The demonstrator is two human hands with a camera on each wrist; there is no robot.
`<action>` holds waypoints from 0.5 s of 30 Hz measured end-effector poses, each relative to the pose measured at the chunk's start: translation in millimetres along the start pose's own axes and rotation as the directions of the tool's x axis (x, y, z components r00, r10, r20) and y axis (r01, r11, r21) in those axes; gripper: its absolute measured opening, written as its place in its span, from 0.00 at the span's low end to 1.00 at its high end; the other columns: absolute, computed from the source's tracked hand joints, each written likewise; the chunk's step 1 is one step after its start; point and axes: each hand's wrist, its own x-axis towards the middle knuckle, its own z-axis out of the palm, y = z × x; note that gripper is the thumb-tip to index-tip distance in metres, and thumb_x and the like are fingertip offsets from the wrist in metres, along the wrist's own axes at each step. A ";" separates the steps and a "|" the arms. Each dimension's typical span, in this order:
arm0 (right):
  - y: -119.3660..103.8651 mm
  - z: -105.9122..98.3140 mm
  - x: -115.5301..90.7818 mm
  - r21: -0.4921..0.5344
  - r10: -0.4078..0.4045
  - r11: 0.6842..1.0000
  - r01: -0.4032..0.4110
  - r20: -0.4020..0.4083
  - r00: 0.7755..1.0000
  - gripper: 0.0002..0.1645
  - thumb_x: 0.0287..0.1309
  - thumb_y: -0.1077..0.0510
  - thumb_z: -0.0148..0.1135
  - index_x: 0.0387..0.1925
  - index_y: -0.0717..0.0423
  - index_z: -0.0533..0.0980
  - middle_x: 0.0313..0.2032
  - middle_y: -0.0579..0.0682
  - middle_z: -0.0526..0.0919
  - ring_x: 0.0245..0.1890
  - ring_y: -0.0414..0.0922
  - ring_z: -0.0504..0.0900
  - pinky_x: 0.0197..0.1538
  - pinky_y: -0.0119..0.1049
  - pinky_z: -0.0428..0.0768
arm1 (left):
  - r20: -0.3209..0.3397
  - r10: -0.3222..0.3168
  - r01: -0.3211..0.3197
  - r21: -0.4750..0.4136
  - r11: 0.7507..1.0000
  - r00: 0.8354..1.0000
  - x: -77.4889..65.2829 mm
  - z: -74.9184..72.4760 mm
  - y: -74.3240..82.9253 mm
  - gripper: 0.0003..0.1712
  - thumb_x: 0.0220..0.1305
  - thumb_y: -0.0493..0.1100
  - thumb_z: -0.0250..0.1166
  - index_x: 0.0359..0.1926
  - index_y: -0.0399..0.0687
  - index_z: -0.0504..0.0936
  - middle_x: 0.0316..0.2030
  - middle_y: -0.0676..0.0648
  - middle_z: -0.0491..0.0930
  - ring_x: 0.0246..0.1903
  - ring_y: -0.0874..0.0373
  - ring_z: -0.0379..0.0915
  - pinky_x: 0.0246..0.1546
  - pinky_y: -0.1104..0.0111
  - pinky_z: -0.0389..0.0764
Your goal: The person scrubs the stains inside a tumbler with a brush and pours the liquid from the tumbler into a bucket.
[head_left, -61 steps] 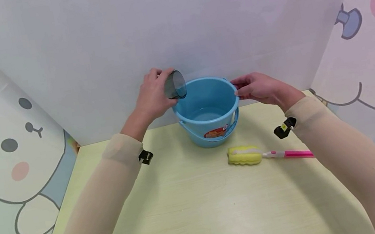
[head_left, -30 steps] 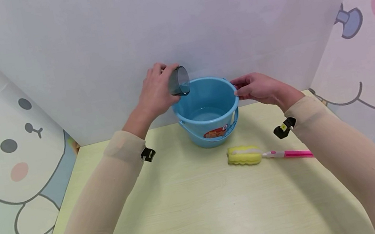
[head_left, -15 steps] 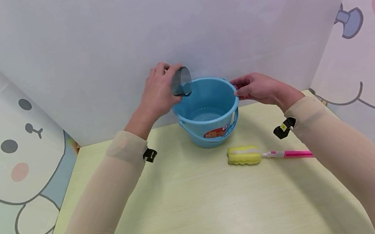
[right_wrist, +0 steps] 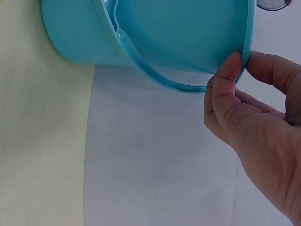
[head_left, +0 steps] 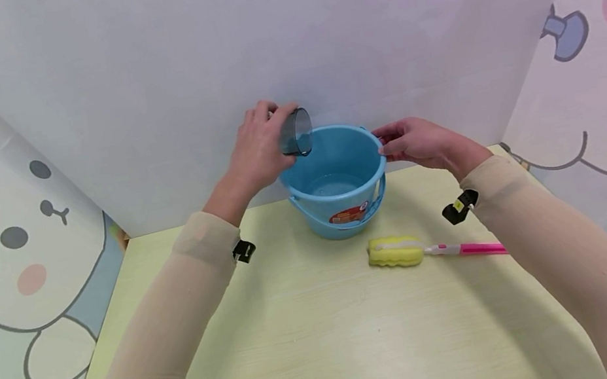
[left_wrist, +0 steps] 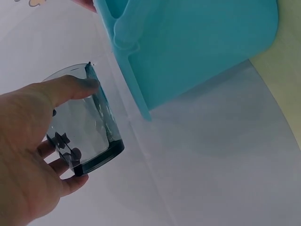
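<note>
My left hand (head_left: 260,150) grips a smoky see-through cup (left_wrist: 80,125), fingers and thumb curled round its sides. In the head view the cup lies tipped on its side, mouth facing right, over the left part of the rim of a blue bucket (head_left: 341,203). Dark printed marks show on the cup in the left wrist view. Some water shows at the bottom of the bucket, which stands upright on the table. At its right rim my right hand (right_wrist: 263,113) pinches the edge between thumb and fingers. The bucket's handle (head_left: 364,214) hangs down in front.
On the pale wooden table (head_left: 314,333), in front of the bucket and to the right, lies a brush with a yellow sponge head (head_left: 395,252) and a pink handle (head_left: 482,249). A white wall (head_left: 279,34) rises right behind the bucket, and cartoon panels stand at both sides.
My left hand has shifted to the right with the tilted cup, bringing its mouth further over the bucket. The right hand, bucket and brush have stayed in place.
</note>
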 end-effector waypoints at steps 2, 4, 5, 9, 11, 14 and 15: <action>0.2 -0.2 0.6 0.000 0.001 1.000 -0.001 -0.001 1.000 0.33 0.79 0.67 0.56 0.79 0.64 0.61 0.68 0.65 0.71 0.65 0.64 0.74 0.56 0.37 0.86 | 0.001 0.004 -0.004 0.007 1.000 1.000 0.5 -0.2 0.3 0.51 0.60 0.44 0.82 0.80 0.55 0.66 0.66 0.40 0.66 0.65 0.41 0.62 0.63 0.45 0.71; 0.0 0.1 0.7 0.000 0.002 1.000 -0.002 -0.001 1.000 0.33 0.79 0.67 0.56 0.79 0.64 0.61 0.68 0.66 0.71 0.65 0.64 0.74 0.56 0.37 0.86 | 0.004 0.007 -0.007 0.012 1.000 1.000 0.9 -0.2 0.8 0.51 0.60 0.44 0.82 0.80 0.55 0.66 0.66 0.40 0.66 0.65 0.41 0.62 0.63 0.45 0.71; -0.2 0.3 0.7 -0.001 0.001 1.000 -0.001 0.001 1.000 0.33 0.79 0.67 0.56 0.79 0.64 0.61 0.68 0.66 0.70 0.65 0.64 0.74 0.56 0.37 0.85 | 0.004 0.010 -0.010 0.015 1.000 1.000 1.2 -0.1 1.0 0.51 0.60 0.44 0.82 0.79 0.55 0.66 0.66 0.40 0.66 0.65 0.41 0.62 0.63 0.45 0.71; -0.9 1.0 0.4 -0.002 0.003 1.000 -0.003 0.002 1.000 0.33 0.79 0.67 0.56 0.80 0.64 0.61 0.68 0.66 0.70 0.65 0.64 0.73 0.56 0.38 0.85 | 0.001 0.020 -0.020 0.017 1.000 1.000 1.9 -0.1 2.1 0.51 0.59 0.43 0.82 0.79 0.55 0.66 0.66 0.40 0.66 0.65 0.40 0.62 0.63 0.44 0.71; -1.2 1.1 0.3 -0.005 0.003 1.000 -0.003 0.002 1.000 0.34 0.79 0.67 0.56 0.80 0.64 0.60 0.68 0.66 0.70 0.65 0.64 0.73 0.57 0.38 0.85 | -0.001 0.026 -0.026 0.019 0.999 1.000 2.5 -0.4 2.8 0.51 0.59 0.43 0.82 0.79 0.55 0.67 0.66 0.40 0.66 0.64 0.40 0.62 0.63 0.44 0.71; -1.6 1.2 0.2 -0.006 0.002 1.000 -0.002 0.002 1.000 0.34 0.79 0.67 0.56 0.80 0.64 0.60 0.68 0.66 0.70 0.65 0.64 0.74 0.57 0.39 0.85 | 0.002 0.031 -0.031 0.020 0.999 1.000 3.4 -1.0 4.3 0.50 0.60 0.43 0.82 0.79 0.54 0.67 0.66 0.40 0.66 0.64 0.41 0.62 0.63 0.45 0.71; -1.6 1.1 0.2 -0.006 0.002 1.000 -0.002 0.002 1.000 0.34 0.79 0.67 0.55 0.80 0.64 0.60 0.68 0.66 0.70 0.65 0.64 0.73 0.57 0.39 0.85 | 0.003 0.034 -0.034 0.022 0.999 0.999 3.7 -1.1 4.6 0.50 0.60 0.43 0.82 0.79 0.54 0.67 0.66 0.40 0.66 0.64 0.41 0.62 0.63 0.45 0.71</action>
